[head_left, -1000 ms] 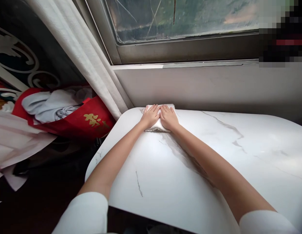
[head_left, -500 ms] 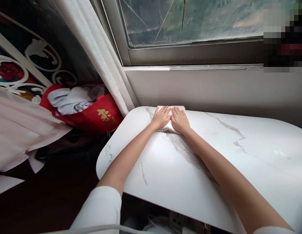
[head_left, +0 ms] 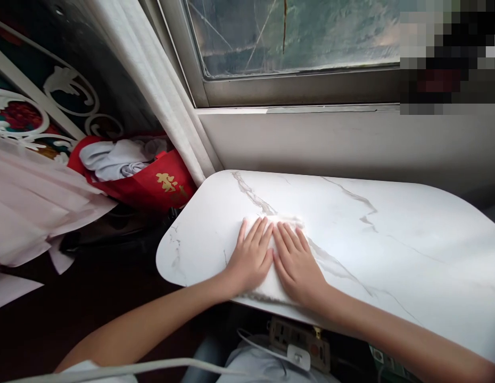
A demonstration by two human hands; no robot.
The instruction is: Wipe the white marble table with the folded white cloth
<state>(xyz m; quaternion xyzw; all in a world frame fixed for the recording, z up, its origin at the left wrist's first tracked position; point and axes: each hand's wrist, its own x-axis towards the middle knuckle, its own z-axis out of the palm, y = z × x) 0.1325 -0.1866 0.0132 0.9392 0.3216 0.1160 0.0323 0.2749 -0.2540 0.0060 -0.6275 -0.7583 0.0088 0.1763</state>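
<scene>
A white cloth [head_left: 274,282] lies flat on the white marble-patterned table [head_left: 391,255], close to its near edge. My left hand [head_left: 251,255] presses on the cloth's left part with the fingers stretched out. Beside it, my right hand [head_left: 297,260] lies flat on the right part, fingers extended and slightly spread. The two hands nearly meet at the thumbs and index fingers. Part of the cloth is hidden beneath both palms.
A red bag [head_left: 151,183] holding pale fabric stands left of the table, by a white curtain [head_left: 151,80]. Behind the table are a wall and a window [head_left: 295,42]. Below the near edge sit a power strip [head_left: 299,340] and a white cable [head_left: 159,366].
Both hands and the cloth have slid from the table's far edge toward me, near the front edge. My elbows are now bent farther outward, and the view has shifted slightly.
</scene>
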